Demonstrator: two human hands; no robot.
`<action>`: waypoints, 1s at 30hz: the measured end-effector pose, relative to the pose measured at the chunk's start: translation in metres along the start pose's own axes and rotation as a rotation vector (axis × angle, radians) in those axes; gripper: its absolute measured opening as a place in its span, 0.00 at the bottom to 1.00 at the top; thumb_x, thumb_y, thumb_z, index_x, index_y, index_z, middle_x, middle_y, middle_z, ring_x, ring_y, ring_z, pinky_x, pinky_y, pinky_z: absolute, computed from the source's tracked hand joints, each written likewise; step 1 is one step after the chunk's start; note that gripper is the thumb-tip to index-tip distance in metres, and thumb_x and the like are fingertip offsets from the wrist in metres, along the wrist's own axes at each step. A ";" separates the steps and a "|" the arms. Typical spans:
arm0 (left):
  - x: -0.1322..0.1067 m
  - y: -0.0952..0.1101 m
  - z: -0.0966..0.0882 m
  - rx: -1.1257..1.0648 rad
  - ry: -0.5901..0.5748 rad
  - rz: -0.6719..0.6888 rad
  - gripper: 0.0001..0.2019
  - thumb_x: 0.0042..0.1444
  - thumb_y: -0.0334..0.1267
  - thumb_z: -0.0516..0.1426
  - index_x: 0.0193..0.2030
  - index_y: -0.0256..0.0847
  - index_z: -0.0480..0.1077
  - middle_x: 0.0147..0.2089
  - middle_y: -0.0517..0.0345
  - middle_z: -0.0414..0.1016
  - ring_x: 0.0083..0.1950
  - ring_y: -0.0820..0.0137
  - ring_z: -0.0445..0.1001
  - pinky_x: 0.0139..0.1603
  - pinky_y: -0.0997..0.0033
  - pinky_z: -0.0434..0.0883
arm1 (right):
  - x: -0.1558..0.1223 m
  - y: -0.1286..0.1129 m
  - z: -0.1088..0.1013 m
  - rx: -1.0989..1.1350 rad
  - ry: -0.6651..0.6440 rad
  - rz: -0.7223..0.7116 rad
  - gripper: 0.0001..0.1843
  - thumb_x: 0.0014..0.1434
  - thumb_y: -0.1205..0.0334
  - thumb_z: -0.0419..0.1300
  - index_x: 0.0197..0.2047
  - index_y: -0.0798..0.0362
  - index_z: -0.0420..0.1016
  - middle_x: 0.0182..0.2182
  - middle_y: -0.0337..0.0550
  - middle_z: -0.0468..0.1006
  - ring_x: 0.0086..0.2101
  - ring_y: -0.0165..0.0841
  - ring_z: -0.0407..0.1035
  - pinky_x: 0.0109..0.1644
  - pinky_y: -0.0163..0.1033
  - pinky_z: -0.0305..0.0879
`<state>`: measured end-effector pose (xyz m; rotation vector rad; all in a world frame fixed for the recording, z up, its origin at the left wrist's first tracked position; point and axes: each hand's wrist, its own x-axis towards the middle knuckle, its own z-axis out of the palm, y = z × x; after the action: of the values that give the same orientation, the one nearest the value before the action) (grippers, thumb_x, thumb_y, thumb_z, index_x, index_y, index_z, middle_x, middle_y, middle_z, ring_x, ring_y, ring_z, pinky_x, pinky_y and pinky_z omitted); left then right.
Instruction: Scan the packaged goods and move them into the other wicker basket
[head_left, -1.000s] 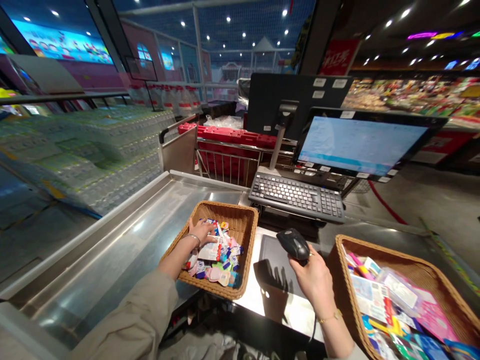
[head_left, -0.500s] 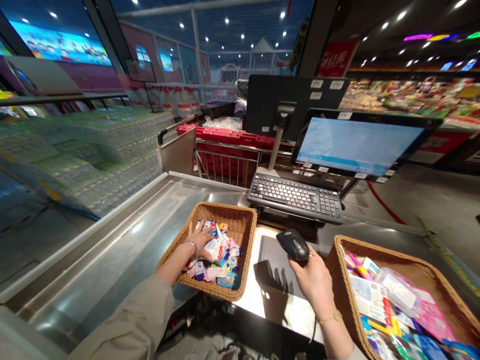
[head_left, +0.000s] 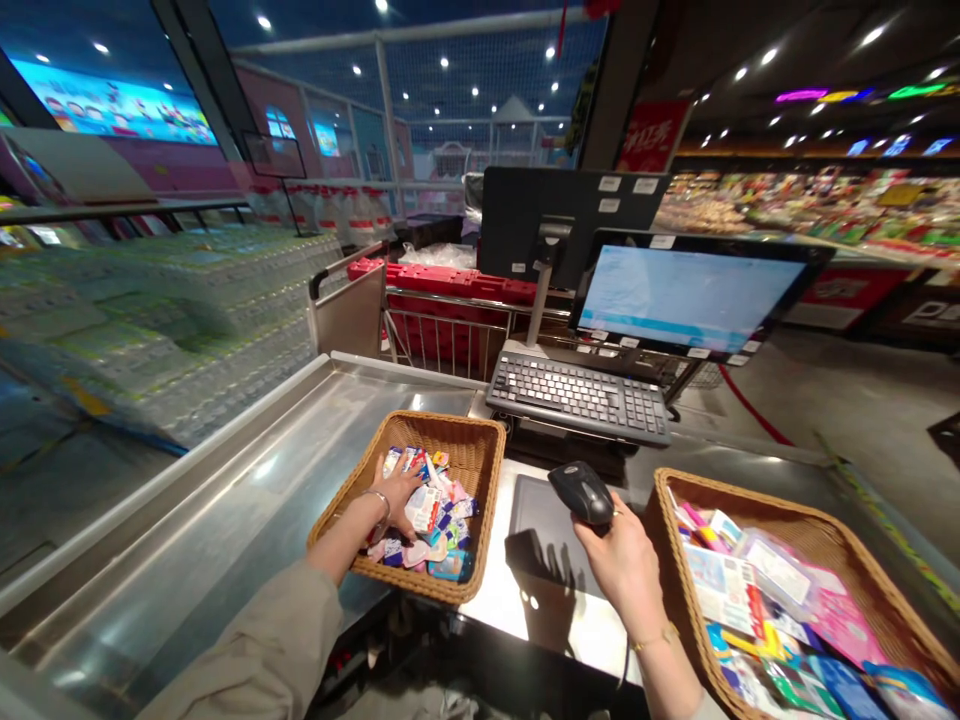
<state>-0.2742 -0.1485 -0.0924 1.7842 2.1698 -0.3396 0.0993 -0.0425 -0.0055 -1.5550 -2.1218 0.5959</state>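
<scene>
Although the work cannot be tallied item by item, it appears to be part-way along — goods lie in two containers, and neither has been emptied. Which pieces are dealt with and which remain cannot be told; the writing on the black-framed, lit monitor [head_left: 686, 300] is too small to read, so no count is confirmed.

First container: a tan, woven, four-sided basket [head_left: 474, 455] standing on the shiny steel counter [head_left: 300, 435]. Contents are a loose heap of small packets in white, blue, pink and green, with a teal-blue packet [head_left: 450, 566] in the near right corner. Much of the far wall shows bare.

Second container: another tan woven basket [head_left: 817, 535], to the right, its near end cut off by the frame. Contents include a flat white-and-red printed pack [head_left: 724, 590], a clear plastic box [head_left: 776, 570], a bright pink packet [head_left: 847, 615] and glossy blue and green pouches.

The left hand [head_left: 399, 495] is inside the first basket, fingers spread wide over the heap, beside a white printed packet with a red edge [head_left: 424, 510]. No firm hold is visible; whether the thumb pinches anything cannot be told. The right hand [head_left: 621, 555] has its fingers closed around the near end of a black, rounded handheld device — apparently a scanner [head_left: 581, 490] — raised above the flat grey mat [head_left: 531, 500].
</scene>
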 end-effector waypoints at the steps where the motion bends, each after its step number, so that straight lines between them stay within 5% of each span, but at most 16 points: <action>1: -0.001 0.003 -0.003 0.003 0.033 0.003 0.48 0.27 0.60 0.67 0.59 0.47 0.66 0.72 0.45 0.49 0.72 0.38 0.31 0.60 0.25 0.24 | -0.001 0.002 0.000 0.003 0.011 -0.007 0.18 0.52 0.55 0.53 0.43 0.52 0.75 0.47 0.49 0.77 0.47 0.43 0.71 0.45 0.43 0.68; 7: -0.004 0.026 -0.030 0.003 0.267 0.009 0.43 0.35 0.60 0.64 0.59 0.42 0.65 0.73 0.42 0.46 0.73 0.43 0.31 0.62 0.28 0.23 | -0.002 0.010 0.003 -0.009 0.045 -0.057 0.18 0.53 0.56 0.54 0.44 0.53 0.76 0.54 0.51 0.73 0.53 0.44 0.67 0.51 0.44 0.66; 18: -0.007 0.068 -0.083 0.067 0.637 0.063 0.42 0.37 0.56 0.65 0.59 0.39 0.62 0.74 0.40 0.41 0.73 0.43 0.30 0.65 0.30 0.26 | 0.000 0.014 -0.001 -0.070 0.173 -0.169 0.21 0.51 0.60 0.56 0.48 0.58 0.75 0.53 0.55 0.74 0.61 0.45 0.58 0.62 0.49 0.59; 30: -0.002 0.126 -0.130 0.141 0.691 0.257 0.43 0.38 0.57 0.65 0.60 0.40 0.62 0.74 0.42 0.38 0.73 0.43 0.29 0.64 0.28 0.25 | -0.002 0.013 -0.006 -0.095 0.300 -0.274 0.20 0.51 0.64 0.54 0.48 0.54 0.73 0.55 0.48 0.74 0.62 0.46 0.56 0.62 0.56 0.54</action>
<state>-0.1620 -0.0770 0.0297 2.5046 2.3174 0.2324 0.1131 -0.0405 -0.0080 -1.2756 -2.1014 0.1584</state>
